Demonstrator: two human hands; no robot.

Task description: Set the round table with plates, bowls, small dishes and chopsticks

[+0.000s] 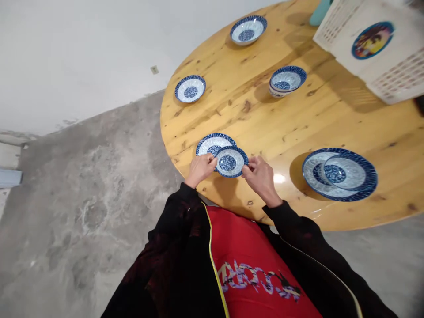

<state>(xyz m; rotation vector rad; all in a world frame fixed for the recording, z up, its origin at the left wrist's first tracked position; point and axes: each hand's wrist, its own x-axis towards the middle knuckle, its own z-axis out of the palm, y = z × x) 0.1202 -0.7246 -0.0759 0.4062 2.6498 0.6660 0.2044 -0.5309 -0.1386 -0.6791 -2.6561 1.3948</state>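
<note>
Between my two hands is a small blue-and-white plate (228,162), gripped by its rim on both sides. My left hand (202,168) pinches the left edge, and my right hand (259,176) pinches the right edge with fingers curled. Behind it lies another blue-rimmed plate (212,140) on the table, partly covered by the held one and by my left hand. Whether the two plates touch, I cannot tell.
The round wooden table (238,119) carries a blue-and-white plate (190,89), a shallow dish (248,30), stacked bowls (287,79) and a large dish (311,176) with a smaller piece inside. A white plastic basket (374,48) stands at the back right, beside a teal object (319,13).
</note>
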